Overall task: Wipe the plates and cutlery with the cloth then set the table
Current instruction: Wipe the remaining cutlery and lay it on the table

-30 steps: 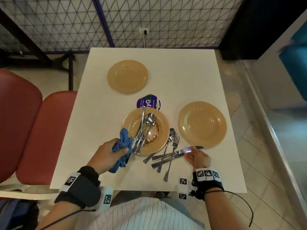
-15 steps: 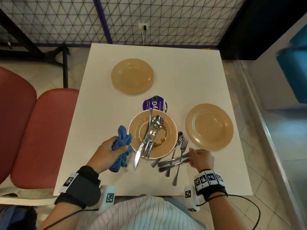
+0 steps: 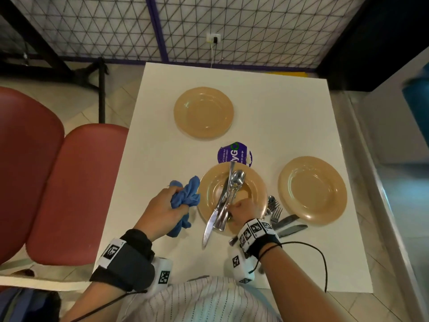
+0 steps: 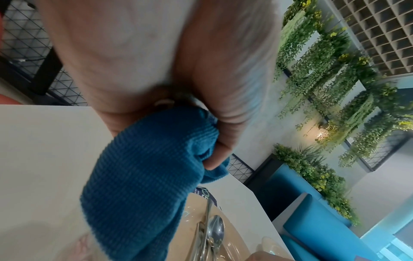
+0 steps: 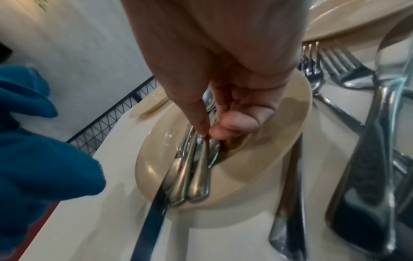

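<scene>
Three tan plates sit on the white table (image 3: 267, 94): a far plate (image 3: 203, 112), a right plate (image 3: 312, 190) and a near plate (image 3: 253, 194). The near plate carries a knife (image 3: 209, 226), a spoon (image 3: 238, 180) and other cutlery (image 5: 196, 178). My right hand (image 3: 239, 209) reaches over this plate, thumb and fingertips (image 5: 236, 121) pinching one of the cutlery handles. My left hand (image 3: 162, 208) grips a bunched blue cloth (image 3: 185, 196) (image 4: 145, 176) just left of the plate. Forks (image 3: 275, 211) and two knives (image 3: 290, 225) lie loose between the near and right plates.
A purple round sticker (image 3: 234, 153) lies on the table behind the near plate. Red padded seats (image 3: 69, 194) stand along the table's left side. A wire mesh fence (image 3: 232, 31) runs beyond the far edge. A blue seat (image 4: 312, 220) stands to the right.
My right hand let go of the knife, leaving it with the loose cutlery, and moved left onto the near plate's cutlery. The left hand still holds the cloth in about the same place.
</scene>
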A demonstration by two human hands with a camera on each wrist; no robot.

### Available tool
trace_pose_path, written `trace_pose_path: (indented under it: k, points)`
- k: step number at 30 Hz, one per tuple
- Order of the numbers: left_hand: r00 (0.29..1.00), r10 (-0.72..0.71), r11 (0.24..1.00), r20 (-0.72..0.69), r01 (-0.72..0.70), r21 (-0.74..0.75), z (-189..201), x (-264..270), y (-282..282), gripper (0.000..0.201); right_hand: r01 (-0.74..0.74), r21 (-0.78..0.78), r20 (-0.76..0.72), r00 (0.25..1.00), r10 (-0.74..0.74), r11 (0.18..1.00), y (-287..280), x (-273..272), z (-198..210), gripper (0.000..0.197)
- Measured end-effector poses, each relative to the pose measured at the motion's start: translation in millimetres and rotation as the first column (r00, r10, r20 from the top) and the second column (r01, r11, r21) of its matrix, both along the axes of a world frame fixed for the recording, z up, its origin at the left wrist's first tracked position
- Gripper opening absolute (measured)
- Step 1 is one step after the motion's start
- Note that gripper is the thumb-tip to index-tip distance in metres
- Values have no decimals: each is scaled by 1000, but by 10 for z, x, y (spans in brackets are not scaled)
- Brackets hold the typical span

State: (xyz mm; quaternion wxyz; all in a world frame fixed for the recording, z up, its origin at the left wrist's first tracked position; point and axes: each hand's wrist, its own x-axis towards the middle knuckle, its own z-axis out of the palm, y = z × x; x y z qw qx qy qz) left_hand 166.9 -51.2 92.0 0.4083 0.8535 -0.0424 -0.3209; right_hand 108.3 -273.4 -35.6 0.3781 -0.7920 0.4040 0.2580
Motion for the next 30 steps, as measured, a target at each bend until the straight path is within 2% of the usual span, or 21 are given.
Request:
trace_pose_path:
  k: [6, 12, 18, 22, 25, 27, 28, 30]
  points:
    - [1000, -25, 1000, -2, 25, -4, -2, 0, 3, 7, 31, 40, 2, 1000, -31, 999, -38, -19, 275, 26]
    - [997, -5, 999, -79, 3, -32, -77, -81, -66, 29, 84, 71, 31, 996, -87, 994, -179, -241, 410, 18]
    - [985, 32, 995, -169, -47, -86, -65, -84, -275, 34, 38, 40, 113, 993, -42, 998, -339, -434, 537, 12]
    - [962, 121, 953, -246, -182, -241, 18, -93, -482, 34, -38, 164, 281, 960, -10, 986, -375, -489, 774, 8]
    - [907, 257, 840, -333, -381, -388, 127, -88, -698, 27, -132, 325, 420, 908, -18, 937, -336, -486, 1082, 12]
    - [876, 301, 759, -378, -460, -461, 155, -99, -874, 28, -220, 385, 484, 875, 6, 896, -296, -452, 1251, 14]
    - [880, 289, 747, -377, -454, -486, 160, -128, -970, 28, -258, 386, 508, 861, 30, 885, -271, -428, 1308, 15]
    - [912, 271, 796, -307, -391, -462, 146, -183, -1137, 30, -333, 317, 565, 819, 106, 888, -219, -384, 1366, 13]
